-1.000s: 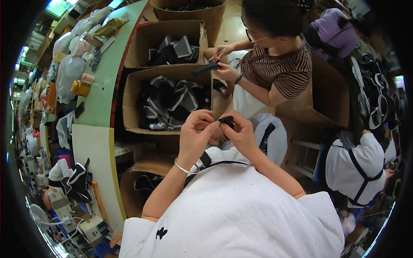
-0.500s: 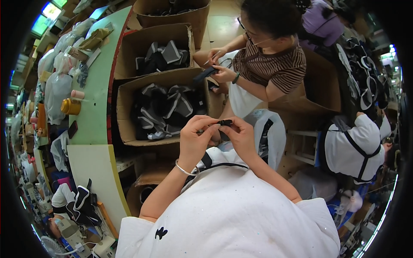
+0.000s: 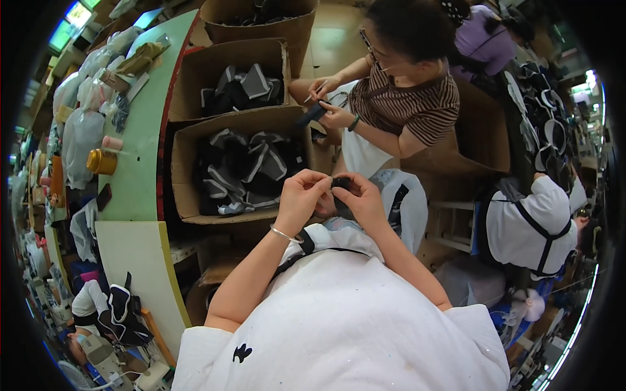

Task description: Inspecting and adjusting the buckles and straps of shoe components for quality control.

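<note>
Both my hands are raised in front of my white shirt, fingertips close together. Between the thumb and fingers of my right hand [image 3: 362, 203] is a small black piece [image 3: 340, 183], perhaps fabric; its exact kind cannot be made out. My left hand [image 3: 301, 199], with a silver bangle at the wrist, is pinched right beside that piece. Whatever its fingertips hold is too small to tell. Just beyond my left hand stands a cardboard box [image 3: 184, 207] of black pieces with grey edging [image 3: 251, 163].
Across from me a person in a striped top [image 3: 417, 107] works on a dark piece [image 3: 312, 115]. Left is a green table [image 3: 140, 186] with a yellow jar [image 3: 102, 161], thread spool [image 3: 112, 143] and phone [image 3: 104, 197]. A whitish plastic bag [image 3: 412, 218] stands right of my hands.
My fingertips have drawn slightly apart, and the black piece has turned, now showing a rounder shape at my right fingers. The whole view has shifted slightly.
</note>
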Demonstrator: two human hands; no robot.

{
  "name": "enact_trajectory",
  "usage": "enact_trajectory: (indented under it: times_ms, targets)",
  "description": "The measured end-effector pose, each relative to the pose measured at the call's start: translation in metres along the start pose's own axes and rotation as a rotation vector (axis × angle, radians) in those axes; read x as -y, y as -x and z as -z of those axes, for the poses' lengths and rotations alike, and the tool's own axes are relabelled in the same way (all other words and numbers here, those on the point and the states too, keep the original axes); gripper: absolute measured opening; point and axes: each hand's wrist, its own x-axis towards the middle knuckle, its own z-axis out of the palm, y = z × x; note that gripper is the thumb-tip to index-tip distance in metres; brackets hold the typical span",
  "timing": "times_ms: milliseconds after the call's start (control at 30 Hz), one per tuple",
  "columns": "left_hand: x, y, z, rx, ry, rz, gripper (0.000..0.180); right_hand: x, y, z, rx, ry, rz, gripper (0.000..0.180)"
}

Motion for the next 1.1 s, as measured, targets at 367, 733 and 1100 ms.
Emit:
enact_trajectory:
  times_ms: [367,733,1100]
  targets:
    - [0.012,-0.012,-0.014,0.098,0.101,0.139,0.016,-0.006,-0.004,0.018,-0.075,-0.07,-0.029,0.014]
    - [0.026,-0.016,-0.022,0.13,0.352,0.307,0.02,-0.018,-0.005,0.025,-0.143,-0.186,-0.109,0.012]
    - [0.03,-0.02,-0.025,0.01,0.226,0.158,0.018,-0.025,-0.008,0.027,-0.085,-0.129,-0.048,0.018]
